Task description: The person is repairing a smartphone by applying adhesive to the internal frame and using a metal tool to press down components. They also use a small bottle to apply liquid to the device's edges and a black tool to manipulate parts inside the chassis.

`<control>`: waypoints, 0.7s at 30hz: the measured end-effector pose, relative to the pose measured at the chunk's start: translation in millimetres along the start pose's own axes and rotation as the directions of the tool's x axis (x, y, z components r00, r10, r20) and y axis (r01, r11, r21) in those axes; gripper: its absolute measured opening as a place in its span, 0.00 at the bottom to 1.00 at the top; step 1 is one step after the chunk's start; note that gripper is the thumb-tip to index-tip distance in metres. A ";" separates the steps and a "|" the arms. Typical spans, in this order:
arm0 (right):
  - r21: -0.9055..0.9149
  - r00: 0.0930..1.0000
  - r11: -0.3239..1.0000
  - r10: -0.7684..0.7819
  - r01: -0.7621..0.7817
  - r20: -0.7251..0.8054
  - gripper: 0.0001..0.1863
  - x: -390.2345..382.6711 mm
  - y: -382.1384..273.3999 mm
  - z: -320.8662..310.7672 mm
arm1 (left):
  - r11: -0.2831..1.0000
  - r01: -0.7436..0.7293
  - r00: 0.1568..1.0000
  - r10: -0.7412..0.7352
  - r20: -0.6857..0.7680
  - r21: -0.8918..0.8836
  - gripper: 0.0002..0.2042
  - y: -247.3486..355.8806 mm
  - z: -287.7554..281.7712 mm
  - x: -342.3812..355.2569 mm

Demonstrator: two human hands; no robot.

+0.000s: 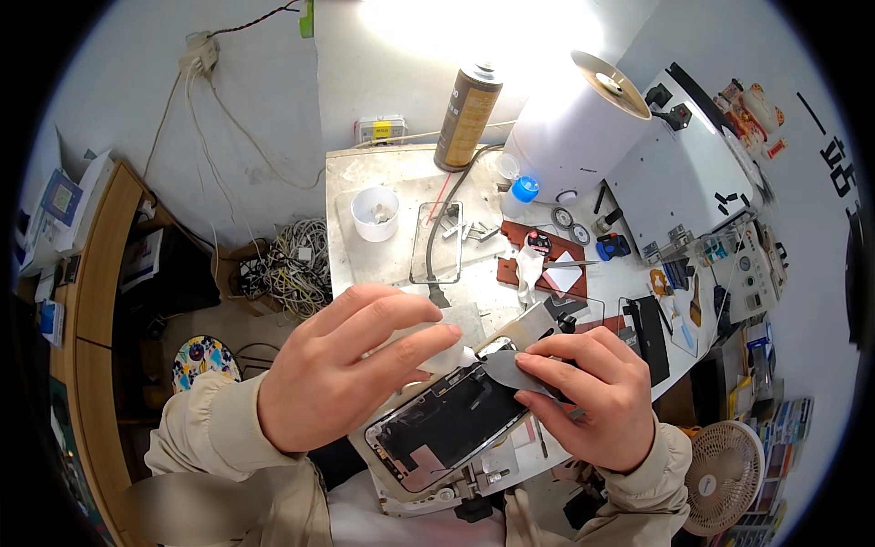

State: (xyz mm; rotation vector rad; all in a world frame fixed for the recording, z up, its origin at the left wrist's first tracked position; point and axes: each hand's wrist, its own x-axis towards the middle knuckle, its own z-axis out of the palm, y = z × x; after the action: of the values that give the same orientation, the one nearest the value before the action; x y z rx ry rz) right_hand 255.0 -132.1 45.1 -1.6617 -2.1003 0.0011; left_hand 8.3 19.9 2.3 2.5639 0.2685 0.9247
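A phone screen assembly [447,424], its black back facing up, lies slanted on a metal holding fixture [445,495] close to my body. My right hand [592,387] pinches a thin, grey, rounded metal pry blade [510,372] between thumb and fingers. The blade's end rests at the far right corner of the screen, where I cannot tell whether it has slipped under the edge. Over the screen's far left side is my left hand [351,365], its fingers curved round a whitish bottle-like thing [445,357]. This thing's narrow white tip points at the same corner; my fingers hide most of it.
Beyond my hands are a white cup [375,214], an empty phone frame [437,243], a spray can [468,114] and a blue-capped bottle [520,196]. A large white cylinder [561,128] stands behind. Tweezers and small parts lie on a brown mat [510,264]. A fan [723,477] is at right.
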 end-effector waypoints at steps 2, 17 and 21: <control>-0.002 1.000 1.000 0.001 -0.001 0.002 0.18 -0.1 -0.2 -0.1 | 1.000 -0.002 1.000 0.002 -0.006 0.012 0.24 0.7 0.1 0.3; 0.000 1.000 1.000 0.010 -0.010 -0.004 0.19 -1.6 -1.1 1.0 | 0.998 0.015 0.997 -0.020 -0.078 -0.068 0.26 -7.7 -5.4 -1.6; 0.014 1.000 1.000 0.006 -0.006 -0.016 0.19 -2.8 0.0 3.2 | 0.995 0.071 0.990 -0.080 -0.114 -0.075 0.26 -10.6 -12.7 -7.9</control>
State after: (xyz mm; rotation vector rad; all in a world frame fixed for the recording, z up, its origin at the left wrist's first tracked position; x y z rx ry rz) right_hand 254.3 -133.8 41.2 -1.6544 -2.0786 0.0041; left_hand -6.4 30.9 2.1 2.4218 0.3571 1.0383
